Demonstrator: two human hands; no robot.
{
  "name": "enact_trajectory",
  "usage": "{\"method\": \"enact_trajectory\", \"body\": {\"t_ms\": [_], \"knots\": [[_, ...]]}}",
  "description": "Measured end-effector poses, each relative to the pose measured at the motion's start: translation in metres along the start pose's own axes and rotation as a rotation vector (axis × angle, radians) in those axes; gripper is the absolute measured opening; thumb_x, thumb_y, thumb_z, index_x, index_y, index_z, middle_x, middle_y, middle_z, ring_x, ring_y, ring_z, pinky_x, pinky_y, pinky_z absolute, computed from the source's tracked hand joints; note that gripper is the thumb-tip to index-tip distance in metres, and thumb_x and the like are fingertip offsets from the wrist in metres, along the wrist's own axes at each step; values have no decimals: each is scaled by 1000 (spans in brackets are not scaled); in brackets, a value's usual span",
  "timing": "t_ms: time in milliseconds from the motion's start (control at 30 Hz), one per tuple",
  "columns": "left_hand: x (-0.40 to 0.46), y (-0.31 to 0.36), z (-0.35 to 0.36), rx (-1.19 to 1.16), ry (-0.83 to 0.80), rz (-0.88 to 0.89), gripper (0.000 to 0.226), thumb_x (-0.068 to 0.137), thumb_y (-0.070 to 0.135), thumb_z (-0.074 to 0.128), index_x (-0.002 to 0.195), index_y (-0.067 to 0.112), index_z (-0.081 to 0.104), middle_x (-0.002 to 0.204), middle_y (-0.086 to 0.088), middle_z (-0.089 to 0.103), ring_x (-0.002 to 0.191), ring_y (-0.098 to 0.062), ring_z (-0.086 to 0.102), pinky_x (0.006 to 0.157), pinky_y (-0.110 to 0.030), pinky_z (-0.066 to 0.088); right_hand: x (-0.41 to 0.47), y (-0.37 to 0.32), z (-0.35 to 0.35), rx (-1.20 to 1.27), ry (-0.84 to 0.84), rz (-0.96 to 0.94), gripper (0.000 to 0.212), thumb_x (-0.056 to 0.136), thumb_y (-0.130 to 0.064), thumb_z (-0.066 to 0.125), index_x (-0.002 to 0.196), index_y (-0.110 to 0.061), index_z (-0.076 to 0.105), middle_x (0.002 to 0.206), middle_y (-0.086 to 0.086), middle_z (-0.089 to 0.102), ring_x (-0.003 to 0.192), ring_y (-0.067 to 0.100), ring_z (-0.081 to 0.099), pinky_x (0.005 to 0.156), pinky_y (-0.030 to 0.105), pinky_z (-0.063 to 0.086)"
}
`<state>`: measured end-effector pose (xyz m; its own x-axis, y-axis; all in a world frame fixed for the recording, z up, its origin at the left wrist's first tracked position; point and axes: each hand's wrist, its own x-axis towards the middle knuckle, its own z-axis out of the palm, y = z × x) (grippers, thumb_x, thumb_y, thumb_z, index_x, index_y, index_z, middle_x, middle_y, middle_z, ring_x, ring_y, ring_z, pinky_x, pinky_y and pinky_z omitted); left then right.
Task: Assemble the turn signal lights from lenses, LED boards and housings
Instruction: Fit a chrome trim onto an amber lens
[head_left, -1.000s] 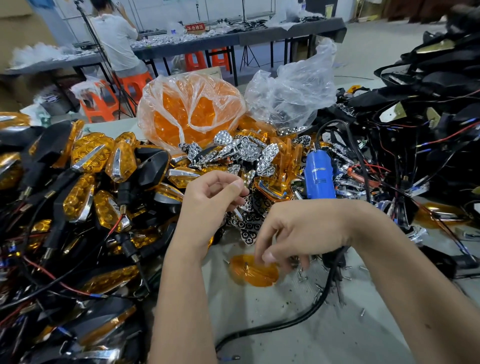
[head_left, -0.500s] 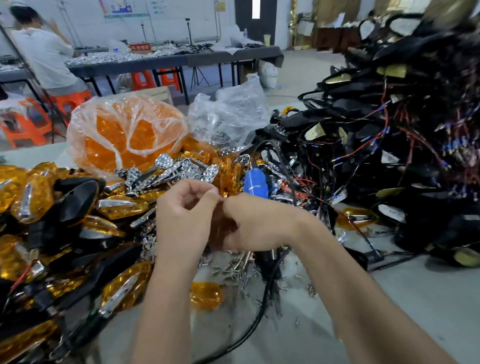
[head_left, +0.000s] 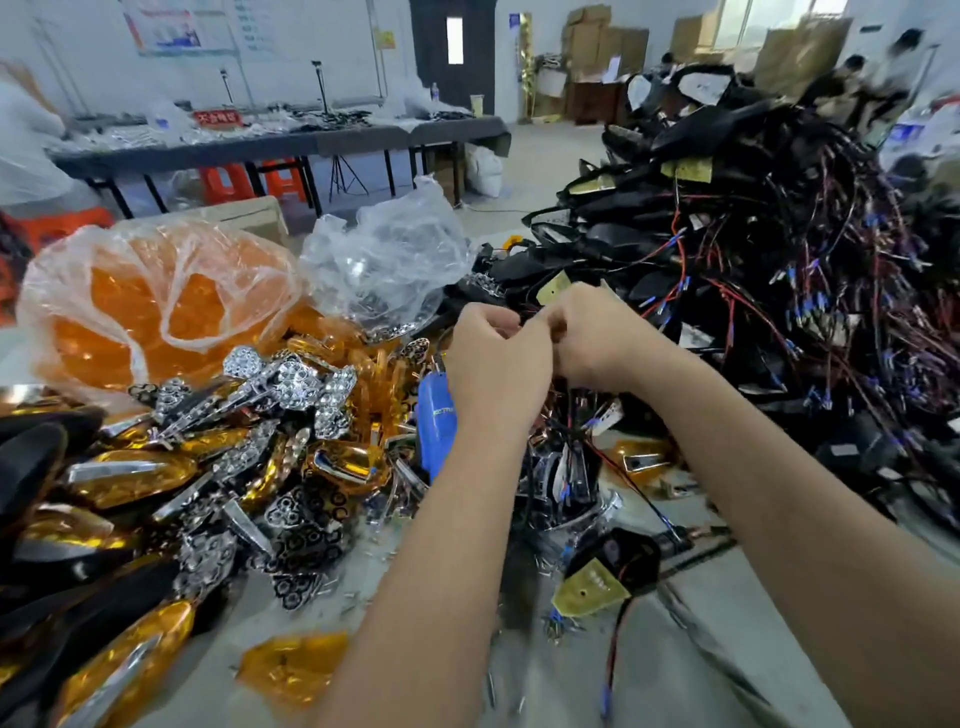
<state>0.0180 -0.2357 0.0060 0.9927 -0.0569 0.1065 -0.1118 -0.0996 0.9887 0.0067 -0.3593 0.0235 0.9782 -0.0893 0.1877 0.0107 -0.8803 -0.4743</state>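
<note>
Your left hand (head_left: 496, 364) and right hand (head_left: 597, 338) are raised together mid-scene, knuckles nearly touching, fingers curled inward as if pinching something small between them. What it is, you can't tell from here; the fingers hide it, probably a thin wire or small part pulled from the tangled pile of black housings with red and blue wires (head_left: 779, 260) far right. Holding it up clear of the clutter likely helps you align parts. Loose amber plastic lenses (head_left: 291, 670) and chrome faceted reflectors (head_left: 296, 384) lie left and near. The clear plastic bag of orange lenses (head_left: 156, 306) sits far left, open-topped and full; the crumpled clear bag (head_left: 384, 260) beside it holds a few chrome pieces. A blue cylindrical tool (head_left: 435, 431) rests just under your left wrist.
</note>
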Motion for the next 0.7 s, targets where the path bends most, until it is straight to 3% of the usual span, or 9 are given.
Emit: {"method": "enact_trajectory", "body": {"t_ms": [67, 133, 200, 333, 400, 467, 567, 700], "knots": [[9, -2, 16, 10, 12, -42, 16, 88, 23, 67, 102, 19, 62, 92, 6, 64, 83, -12, 59, 69, -31, 44, 22, 14, 0, -201, 182, 51, 23, 85, -11, 67, 64, -15, 60, 72, 4, 59, 72, 27, 52, 67, 31, 42], [15, -6, 27, -21, 9, -81, 14, 89, 22, 66, 101, 19, 61, 88, 7, 62, 75, -8, 55, 61, -28, 38, 41, 26, 1, -366, 270, 60, 8, 89, -11, 65, 91, -18, 70, 103, 11, 63, 100, 34, 56, 80, 38, 52], [18, -10, 33, -34, -8, -94, 11, 88, 23, 65, 98, 21, 60, 86, 6, 62, 74, -10, 56, 61, -30, 39, 60, 37, 3, -532, 219, 24, 32, 97, -13, 61, 128, -17, 64, 130, 11, 54, 124, 34, 47, 90, 47, 55], [22, -14, 37, -45, -36, -108, 12, 87, 20, 64, 99, 19, 63, 87, 2, 66, 78, -19, 64, 72, -39, 54, 82, 50, 12, -719, 79, -89, 52, 100, -10, 57, 149, -27, 49, 140, 5, 48, 129, 30, 44, 86, 45, 56], [24, -14, 36, -74, -48, -134, 13, 86, 16, 62, 99, 16, 64, 93, -3, 69, 90, -27, 69, 86, -50, 60, 87, 52, 17, -754, 58, -83, 51, 100, -8, 59, 147, -22, 49, 140, 6, 44, 126, 30, 46, 85, 44, 55], [26, -14, 35, -98, -52, -148, 12, 86, 14, 61, 98, 13, 65, 96, -6, 70, 95, -30, 70, 90, -55, 59, 89, 52, 20, -747, 96, -36, 42, 94, -1, 64, 134, -12, 57, 142, 10, 39, 123, 31, 48, 83, 41, 54], [27, -18, 32, -133, -55, -156, 8, 87, 13, 60, 93, 14, 65, 94, -8, 71, 84, -26, 68, 89, -57, 60, 88, 50, 21, -717, 140, 71, 27, 85, 9, 71, 109, -4, 67, 143, 14, 35, 115, 34, 52, 72, 38, 47], [24, -18, 22, -149, -58, -150, 7, 86, 11, 61, 88, 14, 66, 91, -9, 72, 79, -25, 67, 88, -58, 60, 87, 54, 18, -602, 201, 46, 30, 87, 10, 66, 112, -6, 64, 125, 13, 49, 106, 40, 60, 75, 43, 49]]}}
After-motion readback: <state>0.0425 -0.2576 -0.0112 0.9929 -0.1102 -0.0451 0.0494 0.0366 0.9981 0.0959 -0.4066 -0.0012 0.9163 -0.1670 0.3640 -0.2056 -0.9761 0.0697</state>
